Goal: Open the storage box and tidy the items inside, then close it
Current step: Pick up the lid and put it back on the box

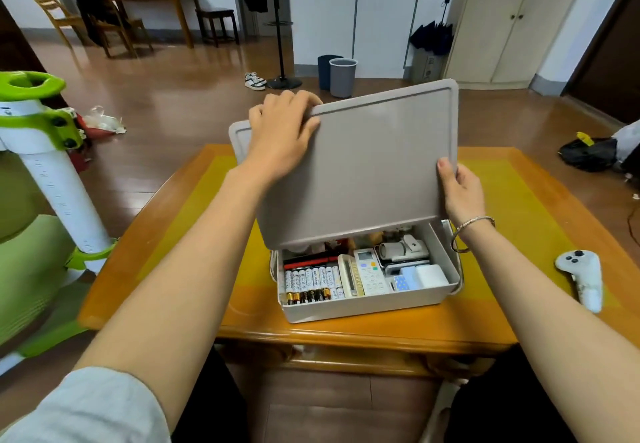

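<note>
Both arms reach out: left hand [280, 137] grips lid [363, 169] top, right hand [462, 189] pinches its side, tilted above box [367, 305] w/ tidy batteries [310, 285]. Prob closing; next lower it flat.

Matt plastic lid [356, 165], glossy wooden table [346, 333]

Two bare forearms, one sleeve and one bracelet

A light grey sleeve [93, 408] is worn on the left arm and is seen pushed up to around the elbow, the forearm below it left uncovered as far as the left hand [282, 137]. A thin silver bangle [472, 226] is worn at the wrist of the right hand [462, 189]; no sleeve is seen on that arm. Dark trousers [502, 404] are worn on the legs.
</note>
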`<state>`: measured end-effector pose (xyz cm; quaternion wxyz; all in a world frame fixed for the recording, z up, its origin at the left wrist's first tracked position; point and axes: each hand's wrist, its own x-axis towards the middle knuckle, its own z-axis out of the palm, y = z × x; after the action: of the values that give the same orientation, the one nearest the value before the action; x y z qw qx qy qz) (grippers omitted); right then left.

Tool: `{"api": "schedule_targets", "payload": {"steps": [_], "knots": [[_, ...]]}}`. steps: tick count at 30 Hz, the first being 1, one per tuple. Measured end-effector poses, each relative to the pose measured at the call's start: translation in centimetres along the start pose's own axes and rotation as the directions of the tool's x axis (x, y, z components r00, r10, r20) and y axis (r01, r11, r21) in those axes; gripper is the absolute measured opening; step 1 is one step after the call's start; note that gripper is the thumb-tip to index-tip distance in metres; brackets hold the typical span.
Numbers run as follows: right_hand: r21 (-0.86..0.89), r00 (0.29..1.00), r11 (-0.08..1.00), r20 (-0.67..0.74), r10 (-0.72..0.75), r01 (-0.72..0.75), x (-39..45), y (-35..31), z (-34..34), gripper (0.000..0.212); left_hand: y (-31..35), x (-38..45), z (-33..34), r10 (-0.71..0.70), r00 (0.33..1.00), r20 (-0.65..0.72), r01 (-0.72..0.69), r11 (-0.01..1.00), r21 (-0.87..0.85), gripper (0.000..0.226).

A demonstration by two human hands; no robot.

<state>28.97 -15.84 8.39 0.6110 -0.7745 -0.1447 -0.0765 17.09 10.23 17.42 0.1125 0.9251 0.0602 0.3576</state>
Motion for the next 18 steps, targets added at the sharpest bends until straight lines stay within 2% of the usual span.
{"api": "schedule_targets", "payload": {"steps": [2, 3, 5, 6, 7, 10, 14, 16, 18], "knots": [[-0.017, 0.998, 1.000, -0.067, 0.018, -0.020, -0.3, 0.3, 0.1, 0.039, -0.6, -1.3, 0.6, -0.106, 0.994, -0.003, 0.106, 0.994, 0.018, 0.042], [-0.020, 0.997, 0.999, -0.074, 0.036, -0.038, -0.4, 0.6, 0.0, 0.040, -0.8, -2.1, 0.8, -0.212, 0.977, -0.036, 0.213, 0.976, 0.031, 0.051], [-0.017, 0.995, 0.997, -0.069, 0.073, -0.074, -0.7, 1.5, -0.3, 0.041, -1.1, -4.5, 1.4, -0.452, 0.888, -0.078, 0.454, 0.891, -0.002, 0.063], [-0.011, 0.993, 0.995, -0.069, 0.093, -0.094, -0.7, 1.9, -0.5, 0.041, -1.3, -5.8, 1.8, -0.528, 0.848, -0.053, 0.526, 0.849, -0.041, 0.063], [-0.013, 0.990, 0.993, -0.069, 0.120, -0.121, -0.7, 2.3, -0.6, 0.041, -1.5, -7.1, 2.3, -0.563, 0.826, -0.003, 0.561, 0.823, -0.089, 0.057], [-0.079, 0.977, 0.974, -0.042, 0.208, -0.211, -0.5, 3.3, -1.0, 0.041, -1.8, -9.7, 3.7, -0.557, 0.819, 0.142, 0.574, 0.792, -0.208, 0.035], [-0.166, 0.956, 0.942, -0.020, 0.293, -0.292, -0.6, 4.6, -0.7, 0.047, -1.5, -10.9, 5.0, -0.626, 0.764, 0.156, 0.643, 0.717, -0.271, 0.032], [-0.236, 0.949, 0.922, -0.014, 0.314, -0.308, -1.1, 5.4, -0.5, 0.046, -1.6, -11.6, 5.9, -0.664, 0.727, 0.175, 0.685, 0.690, -0.234, 0.035], [-0.301, 0.946, 0.900, -0.018, 0.324, -0.314, -1.7, 6.4, -0.3, 0.026, -1.8, -12.3, 6.8, -0.700, 0.686, 0.199, 0.727, 0.672, -0.143, 0.037]]}}
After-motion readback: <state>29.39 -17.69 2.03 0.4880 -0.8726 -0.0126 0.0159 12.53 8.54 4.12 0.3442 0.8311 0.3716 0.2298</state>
